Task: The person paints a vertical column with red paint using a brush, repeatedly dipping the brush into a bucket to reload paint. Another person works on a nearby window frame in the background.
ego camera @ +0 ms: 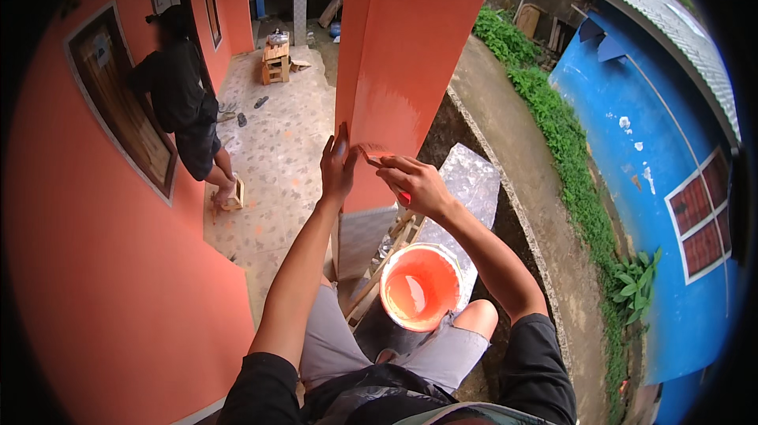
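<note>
My right hand [417, 183] grips a paintbrush [374, 158] by its handle; part of the red handle shows below the fingers. The bristles press against the face of an orange pillar [408, 57], and wet paint shines just above them. My left hand [339, 167] rests on the pillar's left side with its fingers pointing up and apart, holding nothing. A bucket [421, 286] of orange paint stands between my knees, its inner wall coated with paint. Grey tiles [367, 235] cover the lower part of the pillar.
A ladder-like wooden frame [379, 283] stands beside the bucket, near a paint-spattered board [474, 182]. At left, another person [177, 81] stands on a small wooden stool [237, 194] facing a door. Sandals [242, 120] and a wooden stool [275, 60] occupy the tiled porch [278, 158].
</note>
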The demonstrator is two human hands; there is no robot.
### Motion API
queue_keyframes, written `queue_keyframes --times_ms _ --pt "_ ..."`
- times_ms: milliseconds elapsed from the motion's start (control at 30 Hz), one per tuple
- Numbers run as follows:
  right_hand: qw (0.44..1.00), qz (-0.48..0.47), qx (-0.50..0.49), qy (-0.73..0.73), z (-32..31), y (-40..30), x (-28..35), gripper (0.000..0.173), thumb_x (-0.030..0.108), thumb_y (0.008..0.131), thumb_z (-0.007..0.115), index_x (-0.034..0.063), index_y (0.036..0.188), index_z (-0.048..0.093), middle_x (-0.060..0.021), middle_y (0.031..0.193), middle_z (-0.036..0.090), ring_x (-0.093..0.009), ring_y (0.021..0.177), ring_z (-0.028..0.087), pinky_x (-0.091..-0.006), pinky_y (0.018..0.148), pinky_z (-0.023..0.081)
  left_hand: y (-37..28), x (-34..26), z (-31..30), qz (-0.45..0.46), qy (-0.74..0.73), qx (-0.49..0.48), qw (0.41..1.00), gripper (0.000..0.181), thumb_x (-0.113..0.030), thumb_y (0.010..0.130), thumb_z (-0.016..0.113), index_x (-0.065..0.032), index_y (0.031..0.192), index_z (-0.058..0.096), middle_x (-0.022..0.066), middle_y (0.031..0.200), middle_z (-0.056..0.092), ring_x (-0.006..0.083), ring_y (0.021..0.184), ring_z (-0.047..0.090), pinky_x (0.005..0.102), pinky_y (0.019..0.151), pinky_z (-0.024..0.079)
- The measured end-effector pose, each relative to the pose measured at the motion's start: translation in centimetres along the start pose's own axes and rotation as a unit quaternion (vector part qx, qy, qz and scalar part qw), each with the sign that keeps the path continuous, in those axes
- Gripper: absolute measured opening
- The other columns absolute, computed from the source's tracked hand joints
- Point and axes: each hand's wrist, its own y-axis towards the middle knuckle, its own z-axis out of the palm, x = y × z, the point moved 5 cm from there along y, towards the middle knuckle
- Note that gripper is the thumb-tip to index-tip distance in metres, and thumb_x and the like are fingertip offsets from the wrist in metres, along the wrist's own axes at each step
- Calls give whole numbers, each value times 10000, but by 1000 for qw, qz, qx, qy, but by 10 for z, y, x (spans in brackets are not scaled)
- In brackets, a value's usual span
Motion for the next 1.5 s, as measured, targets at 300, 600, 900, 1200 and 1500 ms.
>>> queue_keyframes --times_ms 300,600,900,1200,1500 --pt "953 -50 -258 -149 -75 79 12 356 61 778 715 82 1132 705 -148 1271 669 -318 1174 669 -396 910 594 -20 22 3 -17 24 28 999 575 -222 1012 591 -76 1544 429 119 1529 524 481 1327 497 499 1138 426" --pt "997 -9 -69 -15 -23 40 11 216 -15 847 712 72 1042 748 -105 1109 731 -296 973 733 -375 806 617 -26 25 13 -46 -4 26 999 557 -260 1026 584 -93 1540 450 90 1533 522 436 1341 505 485 1173 399" --pt "877 116 -440 152 -51 59 -8 129 -19 879 747 25 1000 751 -139 941 749 -225 818 757 -302 718 586 -27 23 10 -62 -13 28 998 542 -286 1030 574 -67 1516 479 112 1532 521 446 1348 495 486 1177 391" --pt "880 108 -421 191 -46 47 7 121 -58 877 733 -20 992 732 -164 970 755 -250 852 757 -300 726 581 -29 27 9 -70 16 18 997 544 -343 1051 541 -78 1522 474 117 1513 541 483 1321 505 493 1147 414" --pt "930 167 -272 181 -15 17 -7 135 -53 849 748 -1 973 735 -135 927 757 -232 777 762 -308 679 585 -26 17 7 -37 1 13 999 524 -318 1045 544 -63 1501 497 170 1448 585 491 1289 521 515 1112 438"
